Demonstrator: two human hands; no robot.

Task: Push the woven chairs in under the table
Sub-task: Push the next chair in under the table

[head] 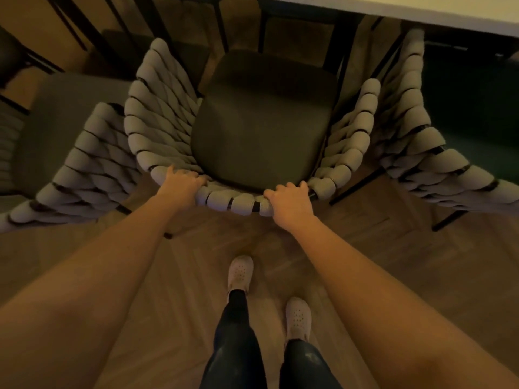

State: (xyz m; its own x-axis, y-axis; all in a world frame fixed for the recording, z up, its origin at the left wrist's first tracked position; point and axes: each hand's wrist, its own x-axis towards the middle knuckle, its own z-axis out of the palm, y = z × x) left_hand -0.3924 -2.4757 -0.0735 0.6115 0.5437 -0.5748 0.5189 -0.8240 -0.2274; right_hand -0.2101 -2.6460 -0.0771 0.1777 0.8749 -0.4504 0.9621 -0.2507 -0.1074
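Centrally, woven chair [261,122]: set near the tabletop [393,12] edge, seat not yet under it.
Back rim [238,202]: gripped by left hand [184,182] and right hand [290,200], fingers of both curled over it.

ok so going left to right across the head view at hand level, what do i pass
grey woven chair on the left → left hand → grey woven back rim of the middle chair → right hand → grey woven chair on the right
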